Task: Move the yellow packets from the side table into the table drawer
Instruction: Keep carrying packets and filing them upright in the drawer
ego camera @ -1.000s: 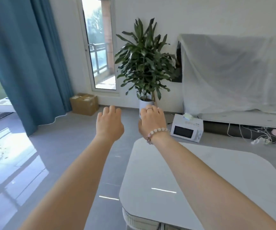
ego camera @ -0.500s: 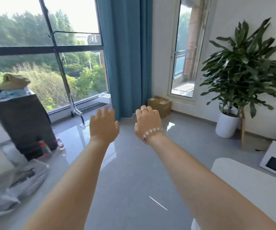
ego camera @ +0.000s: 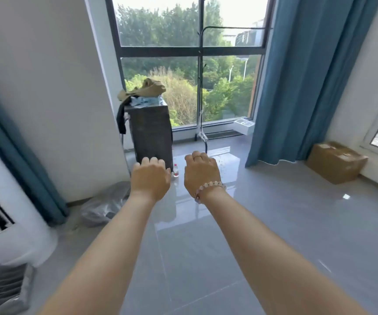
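Both my arms reach out in front of me over the grey tiled floor. My left hand and my right hand hang side by side, backs up, fingers loosely curled downward, holding nothing. A bead bracelet is on my right wrist and a ring on one finger. No yellow packets, side table or table drawer are in view.
A dark cabinet piled with clothes stands by the window, a small bottle at its foot. A cardboard box sits at the right wall, blue curtains beside it. A white appliance and plastic wrap lie at left.
My view has swung left: the white table, plant and microwave have gone out of frame, and the window, dark cabinet and white appliance have come in. Both hands stay raised, holding nothing.
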`<state>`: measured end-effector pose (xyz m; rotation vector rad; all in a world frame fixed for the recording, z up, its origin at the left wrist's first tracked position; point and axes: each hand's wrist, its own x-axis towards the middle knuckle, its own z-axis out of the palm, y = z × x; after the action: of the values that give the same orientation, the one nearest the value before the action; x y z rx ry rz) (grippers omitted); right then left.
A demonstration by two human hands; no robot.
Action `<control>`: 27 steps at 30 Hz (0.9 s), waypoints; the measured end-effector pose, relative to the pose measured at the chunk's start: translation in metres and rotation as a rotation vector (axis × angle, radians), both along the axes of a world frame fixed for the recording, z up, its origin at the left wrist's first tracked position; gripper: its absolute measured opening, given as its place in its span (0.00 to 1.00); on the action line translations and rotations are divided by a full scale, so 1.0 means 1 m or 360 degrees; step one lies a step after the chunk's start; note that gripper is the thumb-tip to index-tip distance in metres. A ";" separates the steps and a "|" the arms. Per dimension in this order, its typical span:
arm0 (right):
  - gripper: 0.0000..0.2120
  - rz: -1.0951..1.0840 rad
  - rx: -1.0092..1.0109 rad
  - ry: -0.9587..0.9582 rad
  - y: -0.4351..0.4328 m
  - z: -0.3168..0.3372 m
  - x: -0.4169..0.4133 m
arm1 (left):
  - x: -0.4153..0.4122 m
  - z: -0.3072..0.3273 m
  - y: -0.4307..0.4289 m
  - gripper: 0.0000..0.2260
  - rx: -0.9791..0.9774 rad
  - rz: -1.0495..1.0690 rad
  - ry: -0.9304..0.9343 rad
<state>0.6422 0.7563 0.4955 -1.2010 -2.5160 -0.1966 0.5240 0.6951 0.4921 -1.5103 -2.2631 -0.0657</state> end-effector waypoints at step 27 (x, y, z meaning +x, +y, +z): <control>0.16 0.2034 -0.0195 -0.0088 -0.200 -0.024 -0.376 | -0.238 -0.029 -0.280 0.13 -0.0005 0.1876 -0.0076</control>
<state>0.2659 0.5563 0.4720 0.5269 -2.8164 0.2522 0.2863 0.4150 0.4629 0.0033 -2.7952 0.2428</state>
